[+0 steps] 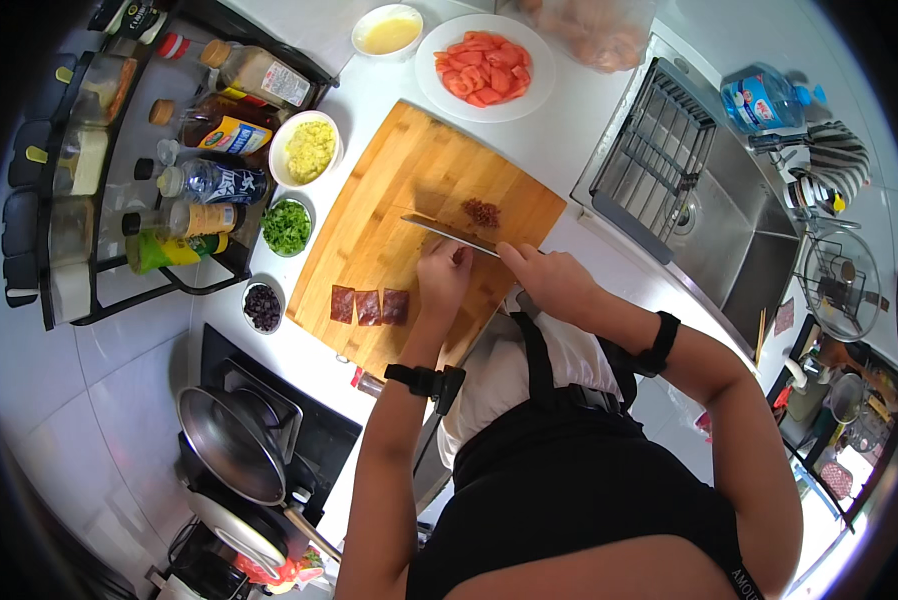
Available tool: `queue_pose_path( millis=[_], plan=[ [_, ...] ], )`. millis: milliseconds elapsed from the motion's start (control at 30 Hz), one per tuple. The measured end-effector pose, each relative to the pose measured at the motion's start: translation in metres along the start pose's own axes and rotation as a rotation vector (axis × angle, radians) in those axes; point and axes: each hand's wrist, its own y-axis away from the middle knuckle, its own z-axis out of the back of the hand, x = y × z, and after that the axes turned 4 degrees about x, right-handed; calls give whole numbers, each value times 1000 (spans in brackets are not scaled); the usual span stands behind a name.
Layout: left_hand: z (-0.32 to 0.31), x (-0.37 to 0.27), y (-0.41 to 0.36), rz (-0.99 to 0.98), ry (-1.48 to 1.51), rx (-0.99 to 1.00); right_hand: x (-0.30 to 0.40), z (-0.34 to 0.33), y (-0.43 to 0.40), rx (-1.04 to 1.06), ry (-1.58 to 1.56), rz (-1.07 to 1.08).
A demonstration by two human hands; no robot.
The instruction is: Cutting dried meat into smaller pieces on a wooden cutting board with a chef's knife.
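Note:
My right hand (550,283) grips a kitchen knife (441,227), whose blade lies across the wooden cutting board (389,169). Curled fingers of my left hand (443,271) rest at the near side of the blade; anything under them is hidden. Beyond the blade sits a small heap of finely chopped reddish-brown bits (481,213). Three dark red, glossy square slices, a left one (342,304), a middle one (368,307) and a right one (396,307), lie in a row left of my left hand.
Tomato pieces (486,67) fill a white plate (430,94) behind the board. Bowls of minced yellowish food (310,152), chopped greens (286,227) and dark diced bits (261,307) line its left side. A sink (749,217) is at right, a frying pan (231,442) on the stove at lower left.

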Motion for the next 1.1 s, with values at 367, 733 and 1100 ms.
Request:
queue_pose_path(
  millis=[367,733,1100],
  plan=[
    [0,0,-1,-14,-10,-13,-3,-11,-12,-49,-3,-1],
    [0,0,1,-84,-36,-56,5,-1,-5,-21,-22,3],
    [4,-5,4,-24,0,-31,7,-13,-11,-38,58,5]
  ],
)
